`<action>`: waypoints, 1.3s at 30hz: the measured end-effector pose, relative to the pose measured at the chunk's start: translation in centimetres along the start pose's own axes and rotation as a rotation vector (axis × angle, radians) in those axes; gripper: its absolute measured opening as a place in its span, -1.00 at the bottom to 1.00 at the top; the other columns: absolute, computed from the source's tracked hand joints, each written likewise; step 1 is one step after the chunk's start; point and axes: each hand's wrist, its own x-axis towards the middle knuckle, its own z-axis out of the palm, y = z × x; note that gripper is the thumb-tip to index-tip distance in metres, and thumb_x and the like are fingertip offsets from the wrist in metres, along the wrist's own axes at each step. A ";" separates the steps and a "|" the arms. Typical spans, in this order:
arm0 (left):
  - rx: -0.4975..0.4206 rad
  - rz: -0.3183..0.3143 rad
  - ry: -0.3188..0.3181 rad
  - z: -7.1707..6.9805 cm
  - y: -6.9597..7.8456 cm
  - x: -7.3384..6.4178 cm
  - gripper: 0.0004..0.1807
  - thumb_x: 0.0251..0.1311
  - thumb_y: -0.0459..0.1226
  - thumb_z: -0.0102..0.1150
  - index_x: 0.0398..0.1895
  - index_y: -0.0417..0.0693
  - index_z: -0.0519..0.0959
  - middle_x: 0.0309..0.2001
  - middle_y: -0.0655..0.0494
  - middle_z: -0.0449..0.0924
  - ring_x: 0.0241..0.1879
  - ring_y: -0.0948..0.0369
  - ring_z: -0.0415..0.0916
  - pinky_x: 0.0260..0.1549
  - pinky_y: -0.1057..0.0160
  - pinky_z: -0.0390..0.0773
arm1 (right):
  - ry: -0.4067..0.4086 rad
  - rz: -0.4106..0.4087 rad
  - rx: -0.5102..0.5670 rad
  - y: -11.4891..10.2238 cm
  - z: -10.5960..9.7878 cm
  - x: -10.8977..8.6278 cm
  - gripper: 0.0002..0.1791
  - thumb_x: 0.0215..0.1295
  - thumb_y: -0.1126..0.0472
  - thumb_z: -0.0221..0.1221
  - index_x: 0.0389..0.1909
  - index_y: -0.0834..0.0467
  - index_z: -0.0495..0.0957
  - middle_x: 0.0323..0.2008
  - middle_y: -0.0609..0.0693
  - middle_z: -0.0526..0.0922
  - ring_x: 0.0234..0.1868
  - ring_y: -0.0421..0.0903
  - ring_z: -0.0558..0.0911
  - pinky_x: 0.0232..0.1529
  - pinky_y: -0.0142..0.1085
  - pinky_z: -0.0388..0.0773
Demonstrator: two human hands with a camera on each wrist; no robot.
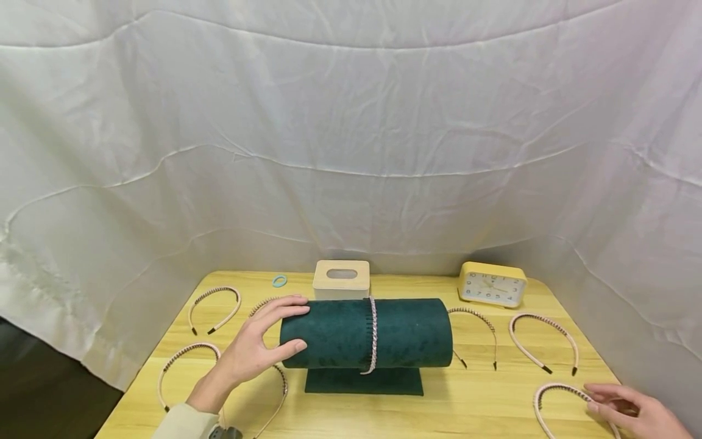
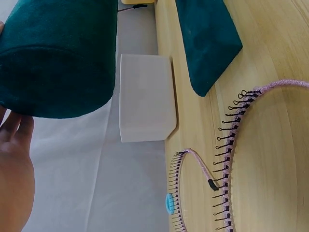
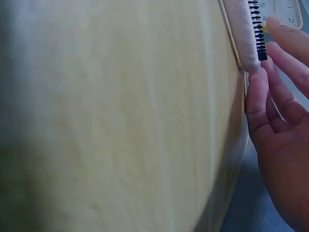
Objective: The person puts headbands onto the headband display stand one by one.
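A dark green velvet display roll (image 1: 411, 332) on a flat base (image 1: 364, 381) stands mid-table, a pink toothed headband (image 1: 374, 335) fitted round its middle. My left hand (image 1: 252, 347) rests on the roll's left end, fingers straight over the top and thumb along the near side. In the left wrist view, that end of the roll (image 2: 63, 63) hides part of the fingers. At the front right, my right hand (image 1: 631, 410) pinches one arm of another pink headband (image 1: 554, 390). The right wrist view has thumb and fingertips at the end of this headband (image 3: 244, 38), its dark teeth facing the fingers.
Pink headbands lie left (image 1: 214, 292) and right (image 1: 543, 320) of the roll; another (image 1: 482, 317) is partly behind it. At the back are a wood-topped tissue box (image 1: 340, 280), a blue ring (image 1: 280, 281) and a yellow clock (image 1: 492, 286). Grey cloth (image 1: 356, 122) encloses the table.
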 end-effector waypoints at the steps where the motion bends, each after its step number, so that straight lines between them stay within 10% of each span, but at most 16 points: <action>1: 0.000 0.000 -0.001 0.0 0.0 0.0 -0.34 0.26 -0.21 0.60 0.42 0.30 0.62 0.49 0.20 0.52 0.52 0.18 0.42 0.52 0.38 0.30 | -0.002 0.002 -0.008 0.0 0.1 0.0 -0.13 0.53 -0.23 0.31 0.43 0.47 0.48 0.06 0.21 0.79 -0.14 -0.12 0.75 -0.18 -0.14 0.77; 24: 0.008 -0.016 -0.008 0.0 -0.1 -0.1 -0.36 0.27 -0.18 0.59 0.42 0.33 0.62 0.50 0.24 0.52 0.53 0.19 0.41 0.53 0.35 0.30 | 0.043 -0.031 -0.139 0.4 0.2 0.1 -0.13 0.33 -0.35 0.41 0.26 0.36 0.67 -0.03 0.12 0.83 -0.19 -0.10 0.73 -0.24 -0.13 0.74; 39: -0.002 -0.013 -0.007 0.0 -0.2 -0.1 -0.35 0.27 -0.19 0.60 0.42 0.33 0.62 0.50 0.23 0.52 0.53 0.19 0.41 0.53 0.37 0.30 | 0.009 -0.054 -0.106 -0.4 -0.4 -0.1 -0.29 0.60 -0.15 0.25 0.32 0.46 0.57 0.00 0.19 0.82 -0.19 -0.16 0.74 -0.20 -0.17 0.76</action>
